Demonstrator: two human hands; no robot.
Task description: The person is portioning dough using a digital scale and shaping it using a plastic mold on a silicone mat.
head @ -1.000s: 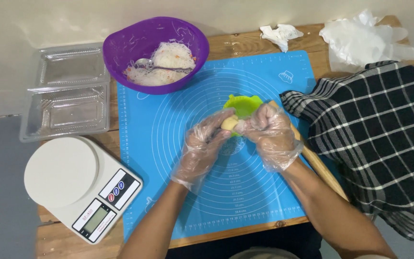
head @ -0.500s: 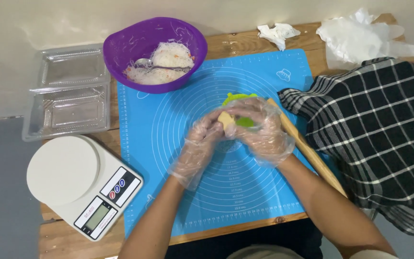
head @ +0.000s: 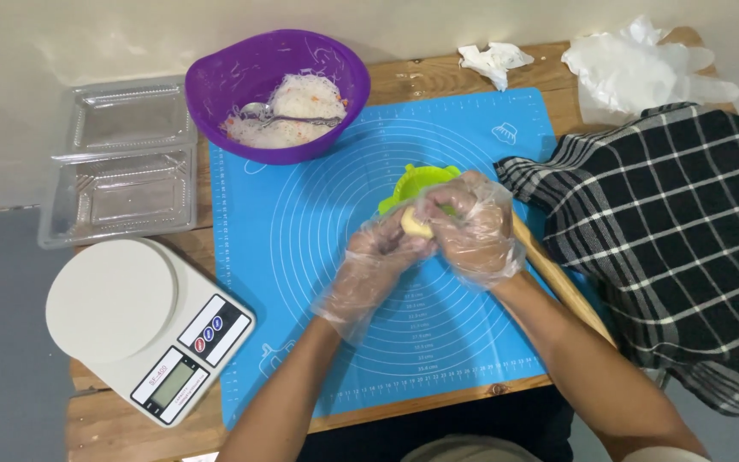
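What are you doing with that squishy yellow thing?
A person in clear plastic gloves holds a small lump of dough between the left hand and the right hand, above a blue baking mat. A green plastic mold sits just behind the hands. A purple bowl with white filling and a spoon stands at the mat's far corner, and a kitchen scale sits to the left.

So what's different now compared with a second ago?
Little. Both gloved hands, left hand and right hand, keep working the pale dough piece over the green mould, fingers shifting around it. The purple bowl, scale and rolling pin stayed put.
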